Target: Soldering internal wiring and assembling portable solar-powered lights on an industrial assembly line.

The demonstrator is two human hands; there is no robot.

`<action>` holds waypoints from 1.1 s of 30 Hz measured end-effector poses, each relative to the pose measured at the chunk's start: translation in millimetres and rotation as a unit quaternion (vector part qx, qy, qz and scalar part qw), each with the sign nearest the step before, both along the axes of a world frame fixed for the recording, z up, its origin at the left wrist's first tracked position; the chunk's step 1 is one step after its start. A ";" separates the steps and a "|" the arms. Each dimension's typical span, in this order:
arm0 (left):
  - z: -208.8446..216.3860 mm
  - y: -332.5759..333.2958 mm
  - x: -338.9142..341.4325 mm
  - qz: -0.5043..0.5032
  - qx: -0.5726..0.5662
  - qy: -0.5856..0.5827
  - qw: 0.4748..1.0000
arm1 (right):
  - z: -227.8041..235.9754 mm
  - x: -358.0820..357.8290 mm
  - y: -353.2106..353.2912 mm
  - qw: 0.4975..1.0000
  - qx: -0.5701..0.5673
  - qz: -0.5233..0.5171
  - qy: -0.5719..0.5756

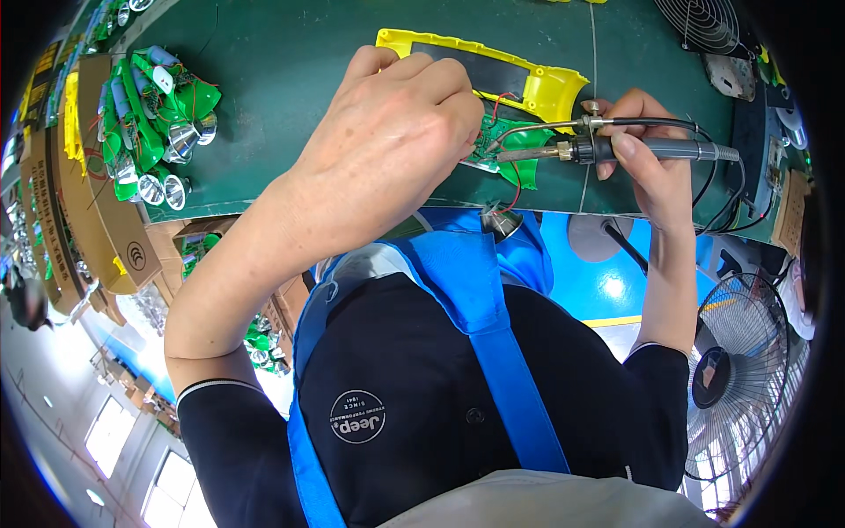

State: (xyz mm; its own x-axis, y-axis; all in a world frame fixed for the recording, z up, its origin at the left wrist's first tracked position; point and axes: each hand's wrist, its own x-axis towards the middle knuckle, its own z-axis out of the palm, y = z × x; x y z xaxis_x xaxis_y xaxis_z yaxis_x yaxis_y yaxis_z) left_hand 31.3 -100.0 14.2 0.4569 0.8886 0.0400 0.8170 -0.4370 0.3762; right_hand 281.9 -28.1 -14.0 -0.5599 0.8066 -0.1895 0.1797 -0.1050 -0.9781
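Observation:
My right hand (647,154) is closed round the dark handle of a soldering iron (656,149), which has a thin metal feed tube clamped alongside. The iron's tip points left and reaches a small green circuit board (491,141) with red wires. My left hand (396,123) is closed, its knuckles up, at the board's left side; the fingertips and whatever they pinch are hidden behind the hand. Green film (528,158) lies under the board. Beyond sits a yellow plastic housing half (554,88) with a dark panel. A silver reflector cup (502,222) hangs at the table's near edge on a red wire.
On the left of the green table (273,53) lies a cluster of green-wrapped assemblies with reflector cups (150,123). A cardboard box (97,176) stands beside it. A black wire guard (700,22) is at the far right. The iron's cables trail right, and a fan (739,374) stands below.

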 end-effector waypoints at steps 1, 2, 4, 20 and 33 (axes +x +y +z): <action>-0.7 0.5 -0.6 0.000 -0.001 -0.001 1.000 | -0.5 -0.5 0.1 1.000 0.000 -0.004 0.004; -1.6 1.0 -1.3 0.000 0.000 -0.001 1.000 | -1.2 -1.1 0.2 1.000 0.000 -0.007 0.007; -0.9 0.3 0.0 -0.001 0.004 0.003 1.000 | -1.6 0.9 -1.5 1.000 0.006 -0.004 0.013; -0.3 -2.9 2.1 0.018 0.015 0.004 1.000 | -6.8 12.5 -11.6 0.996 0.005 -0.071 0.057; 8.2 36.7 -13.2 0.053 0.060 -0.126 0.989 | -5.6 22.3 -5.5 0.961 0.054 -0.108 0.249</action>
State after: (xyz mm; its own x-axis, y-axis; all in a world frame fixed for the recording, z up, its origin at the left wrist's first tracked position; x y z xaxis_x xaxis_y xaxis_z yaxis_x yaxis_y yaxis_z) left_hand 18.1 -63.3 22.4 0.3238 0.9129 0.2485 0.7474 -0.4079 0.5244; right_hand 304.2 -33.5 -19.6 -0.3765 0.9144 0.1489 -0.3279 0.0188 -0.9445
